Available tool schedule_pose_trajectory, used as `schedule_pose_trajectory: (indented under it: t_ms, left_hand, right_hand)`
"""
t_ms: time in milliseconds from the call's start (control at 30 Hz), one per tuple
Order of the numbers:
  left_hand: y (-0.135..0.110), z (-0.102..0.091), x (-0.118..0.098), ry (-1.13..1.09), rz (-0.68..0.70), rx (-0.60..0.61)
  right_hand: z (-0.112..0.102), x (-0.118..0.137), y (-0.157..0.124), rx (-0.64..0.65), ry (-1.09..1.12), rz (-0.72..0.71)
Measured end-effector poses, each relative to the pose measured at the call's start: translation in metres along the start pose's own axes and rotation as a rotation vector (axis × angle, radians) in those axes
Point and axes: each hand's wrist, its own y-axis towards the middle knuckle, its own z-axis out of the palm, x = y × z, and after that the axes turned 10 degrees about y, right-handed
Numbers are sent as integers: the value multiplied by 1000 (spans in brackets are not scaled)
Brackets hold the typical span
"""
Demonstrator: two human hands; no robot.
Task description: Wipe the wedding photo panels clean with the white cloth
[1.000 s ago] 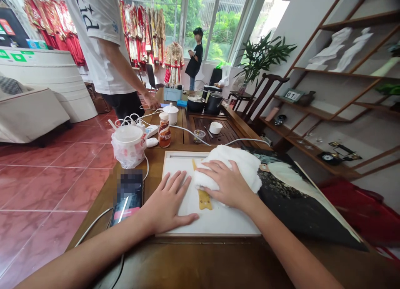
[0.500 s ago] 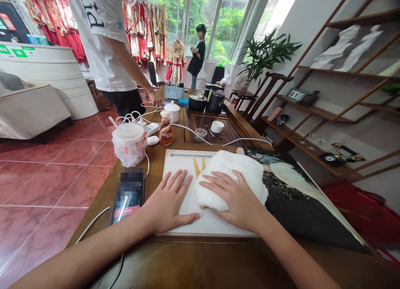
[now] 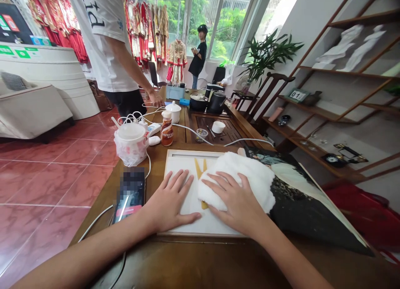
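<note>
My left hand (image 3: 171, 201) lies flat with fingers spread on the left side of a white board in a pale wooden frame (image 3: 178, 152). Spread over a folded white fluffy towel (image 3: 250, 172), my right hand (image 3: 234, 201) presses it onto the right part of that board. Yellow strips (image 3: 200, 166) on the board's surface show left of the towel, and a bit more yellow shows at its lower edge. The towel covers whatever is under it and overlaps a dark picture panel (image 3: 300, 214) on the right.
A phone (image 3: 129, 197) with a cable lies left of the board. Behind stand a bag-lined white tub (image 3: 131, 143), a brown-labelled bottle (image 3: 166, 130), a white lidded jar (image 3: 173, 112) and a small white bowl (image 3: 218, 126). A person in a white shirt (image 3: 109, 68) stands at the table's left.
My right hand and the towel have shifted slightly to the right, uncovering more yellow at the towel's lower left. My left hand stays in place on the board.
</note>
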Motion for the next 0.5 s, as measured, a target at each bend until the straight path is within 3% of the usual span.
schedule_pose_trajectory:
  t_ms: [167,500]
  left_hand:
    - [-1,0,0,0,-1,19]
    - [0,0,1,5,14,20]
  right_hand:
    - [-3,6,-8,18,9,14]
    - [-3,-7,28,-9,-22,43]
